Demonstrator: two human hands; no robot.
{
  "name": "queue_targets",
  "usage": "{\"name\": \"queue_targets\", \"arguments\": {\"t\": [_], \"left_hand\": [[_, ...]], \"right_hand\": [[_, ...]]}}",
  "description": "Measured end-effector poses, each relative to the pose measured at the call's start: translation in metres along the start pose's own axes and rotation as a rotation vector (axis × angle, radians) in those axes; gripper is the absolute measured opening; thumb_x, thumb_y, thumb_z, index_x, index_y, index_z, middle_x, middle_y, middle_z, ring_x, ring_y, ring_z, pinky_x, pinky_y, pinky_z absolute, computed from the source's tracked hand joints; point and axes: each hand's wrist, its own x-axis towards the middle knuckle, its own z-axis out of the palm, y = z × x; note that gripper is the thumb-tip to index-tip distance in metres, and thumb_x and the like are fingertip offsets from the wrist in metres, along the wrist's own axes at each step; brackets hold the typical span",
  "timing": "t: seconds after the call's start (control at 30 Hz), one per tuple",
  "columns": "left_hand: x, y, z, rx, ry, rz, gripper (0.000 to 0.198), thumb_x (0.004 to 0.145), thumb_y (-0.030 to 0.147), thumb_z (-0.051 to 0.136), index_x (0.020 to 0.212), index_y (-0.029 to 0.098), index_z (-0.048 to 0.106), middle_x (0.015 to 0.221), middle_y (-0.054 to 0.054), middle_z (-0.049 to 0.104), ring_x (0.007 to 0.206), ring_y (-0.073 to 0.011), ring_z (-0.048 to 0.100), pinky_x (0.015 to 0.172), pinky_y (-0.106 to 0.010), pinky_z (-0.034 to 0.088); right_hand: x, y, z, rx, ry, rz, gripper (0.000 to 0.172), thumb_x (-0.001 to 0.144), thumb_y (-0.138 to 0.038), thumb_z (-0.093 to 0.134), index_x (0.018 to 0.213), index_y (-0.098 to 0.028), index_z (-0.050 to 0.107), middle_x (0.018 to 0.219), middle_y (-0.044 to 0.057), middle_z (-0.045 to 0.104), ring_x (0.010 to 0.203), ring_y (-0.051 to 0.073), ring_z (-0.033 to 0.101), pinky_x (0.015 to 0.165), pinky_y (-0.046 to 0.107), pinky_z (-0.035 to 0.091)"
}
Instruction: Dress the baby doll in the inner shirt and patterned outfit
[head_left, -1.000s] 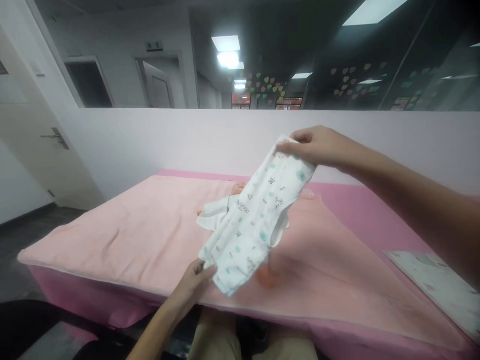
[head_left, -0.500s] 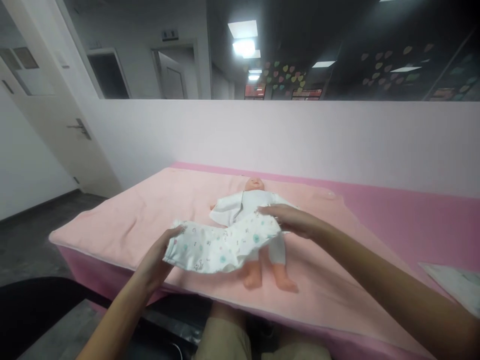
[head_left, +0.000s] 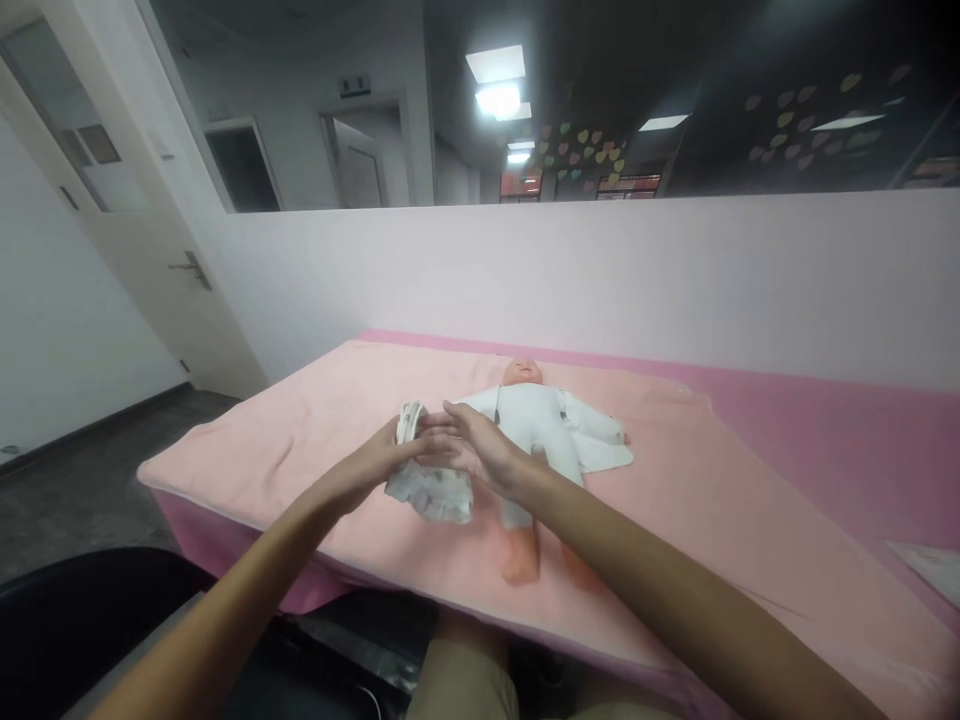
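Noting white garment (head_left: 433, 495) bunched at our left hand (head_left: 382, 452); we can't tell if either hand clamps. Doll (head_left: 523, 412) lies rightward, feet toward us, right hand (head_left: 489, 457) nearer.

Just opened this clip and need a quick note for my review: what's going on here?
A person's left hand holds a bunched white cloth above a pink blanket. The right hand meets it from the other side; whether it grips the cloth is unclear. Just beyond the hands, a doll in white clothing lies face up on the blanket, arms spread.
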Motion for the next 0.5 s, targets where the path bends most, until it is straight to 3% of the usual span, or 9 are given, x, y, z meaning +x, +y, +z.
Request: {"name": "queue_targets", "arguments": {"t": [0.07,0.13,0.2,0.23,0.3,0.37,0.4,0.43,0.5], "left_hand": [[0.0,0.004,-0.018,0.071,0.005,-0.022,0.062,0.085,0.047,0.08,0.136,0.017,0.062,0.123,-0.013,0.073,0.104,-0.0276,0.073,0.082,-0.033,0.057],[-0.002,0.011,-0.04,0.106,0.025,-0.049,0.058,0.084,0.046,0.079,0.131,0.015,0.064,0.113,-0.012,0.075,0.092,-0.0253,0.073,0.072,-0.03,0.056],[-0.006,0.021,-0.063,0.121,0.004,-0.075,0.055,0.083,0.045,0.08,0.127,0.014,0.066,0.107,-0.013,0.076,0.089,-0.0256,0.074,0.07,-0.03,0.056],[-0.008,0.027,-0.075,0.126,-0.02,-0.09,0.055,0.083,0.046,0.081,0.126,0.015,0.068,0.107,-0.013,0.076,0.09,-0.027,0.074,0.072,-0.032,0.057],[-0.013,0.039,-0.099,0.139,-0.047,-0.138,0.055,0.08,0.046,0.083,0.124,0.016,0.07,0.109,-0.014,0.077,0.096,-0.0304,0.074,0.078,-0.035,0.06],[-0.018,0.047,-0.123,0.171,0.0,-0.208,0.053,0.077,0.046,0.085,0.12,0.016,0.073,0.111,-0.014,0.077,0.101,-0.0327,0.073,0.082,-0.037,0.06],[-0.02,0.048,-0.135,0.195,0.041,-0.25,0.052,0.076,0.045,0.086,0.117,0.016,0.074,0.111,-0.014,0.077,0.103,-0.0332,0.073,0.083,-0.038,0.06],[-0.022,0.046,-0.148,0.223,0.084,-0.298,0.051,0.075,0.044,0.087,0.115,0.015,0.075,0.11,-0.014,0.078,0.104,-0.0333,0.073,0.083,-0.037,0.06],[-0.024,0.03,-0.176,0.312,0.207,-0.38,0.05,0.072,0.042,0.088,0.112,0.014,0.076,0.104,-0.012,0.078,0.101,-0.0318,0.073,0.082,-0.036,0.061]], "right_hand": [[0.005,0.006,-0.007,-0.079,0.012,-0.087,0.039,0.097,-0.052,0.06,0.104,-0.015,0.071,0.11,0.011,0.071,0.102,0.023,0.069,0.095,0.04,0.06],[0.011,0.014,-0.014,-0.217,0.127,-0.202,0.04,0.09,-0.051,0.07,0.114,-0.019,0.068,0.126,0.01,0.067,0.116,0.023,0.063,0.103,0.041,0.055],[0.019,0.024,-0.019,-0.306,0.222,-0.246,0.063,0.077,-0.047,0.085,0.13,-0.023,0.061,0.142,0.009,0.059,0.13,0.024,0.056,0.11,0.041,0.05],[0.023,0.03,-0.02,-0.3,0.193,-0.209,0.076,0.071,-0.046,0.09,0.137,-0.025,0.057,0.146,0.009,0.057,0.133,0.024,0.055,0.11,0.042,0.05],[0.036,0.041,-0.018,-0.205,-0.043,-0.054,0.086,0.069,-0.049,0.093,0.142,-0.024,0.056,0.142,0.011,0.061,0.127,0.025,0.061,0.105,0.041,0.054],[0.052,0.052,-0.011,-0.108,-0.314,0.067,0.074,0.074,-0.054,0.09,0.134,-0.019,0.063,0.129,0.01,0.069,0.115,0.024,0.068,0.097,0.037,0.058],[0.061,0.057,-0.005,-0.093,-0.389,0.08,0.067,0.076,-0.054,0.089,0.128,-0.018,0.067,0.124,0.01,0.072,0.111,0.023,0.07,0.094,0.035,0.059],[0.072,0.062,0.001,-0.112,-0.406,0.066,0.061,0.078,-0.052,0.088,0.124,-0.017,0.069,0.12,0.009,0.074,0.108,0.022,0.071,0.092,0.032,0.059],[0.093,0.073,0.016,-0.277,-0.311,0.038,0.049,0.083,-0.046,0.085,0.12,-0.017,0.071,0.116,0.007,0.075,0.101,0.02,0.073,0.086,0.028,0.06]]}}
